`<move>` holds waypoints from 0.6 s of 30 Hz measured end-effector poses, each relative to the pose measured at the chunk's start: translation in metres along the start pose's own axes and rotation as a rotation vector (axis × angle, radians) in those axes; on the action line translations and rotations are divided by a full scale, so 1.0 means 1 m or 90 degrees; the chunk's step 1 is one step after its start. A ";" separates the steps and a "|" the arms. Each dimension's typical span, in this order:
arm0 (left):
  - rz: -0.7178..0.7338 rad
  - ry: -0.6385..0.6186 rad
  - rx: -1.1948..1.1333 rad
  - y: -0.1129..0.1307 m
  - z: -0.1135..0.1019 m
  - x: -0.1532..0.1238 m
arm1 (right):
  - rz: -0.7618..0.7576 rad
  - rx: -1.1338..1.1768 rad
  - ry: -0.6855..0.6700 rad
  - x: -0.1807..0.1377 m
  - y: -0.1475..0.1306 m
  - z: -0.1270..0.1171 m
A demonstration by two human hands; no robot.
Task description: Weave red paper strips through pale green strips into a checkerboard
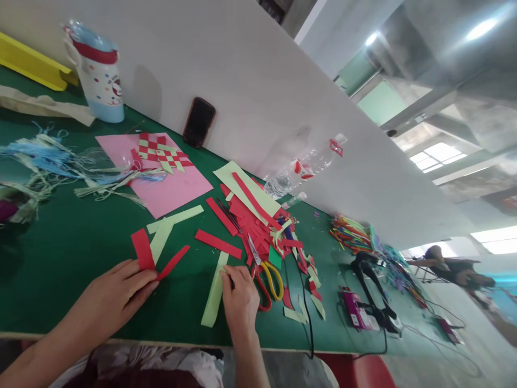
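My left hand point(123, 285) pinches a red paper strip point(143, 249), bent so that its two ends spread apart in a V. Just beyond it, two pale green strips point(162, 237) lie crossed on the table. My right hand point(241, 296) has its fingers closed at the edge of a pale green paper strip point(214, 296). Close above that hand lies a flat red strip point(218, 243). Scissors point(270, 280) with red and yellow handles rest to its right, their blades on a pile of red paper pieces point(252, 223).
Woven red-and-green paper point(159, 151) lies on a pink sheet point(169, 188). A phone point(198, 122), a clear bottle point(299, 170) and a patterned flask point(100, 81) stand along the wall. Blue and green string point(44, 156) is at left; a black cable point(310, 318) crosses the right side.
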State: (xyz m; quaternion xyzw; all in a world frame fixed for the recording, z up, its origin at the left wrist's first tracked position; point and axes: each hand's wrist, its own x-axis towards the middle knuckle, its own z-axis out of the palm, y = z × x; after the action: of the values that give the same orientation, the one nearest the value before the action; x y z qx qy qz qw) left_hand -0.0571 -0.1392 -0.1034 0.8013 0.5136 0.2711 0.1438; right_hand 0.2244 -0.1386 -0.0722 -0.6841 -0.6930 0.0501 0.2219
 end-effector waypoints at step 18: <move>0.007 0.003 -0.047 0.006 -0.005 0.003 | -0.440 0.282 0.070 0.010 -0.090 0.005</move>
State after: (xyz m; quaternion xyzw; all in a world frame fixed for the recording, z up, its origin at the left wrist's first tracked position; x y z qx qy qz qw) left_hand -0.0552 -0.1395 -0.0953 0.7975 0.4992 0.2925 0.1709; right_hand 0.1400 -0.1333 -0.0408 -0.3485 -0.8414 0.0837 0.4044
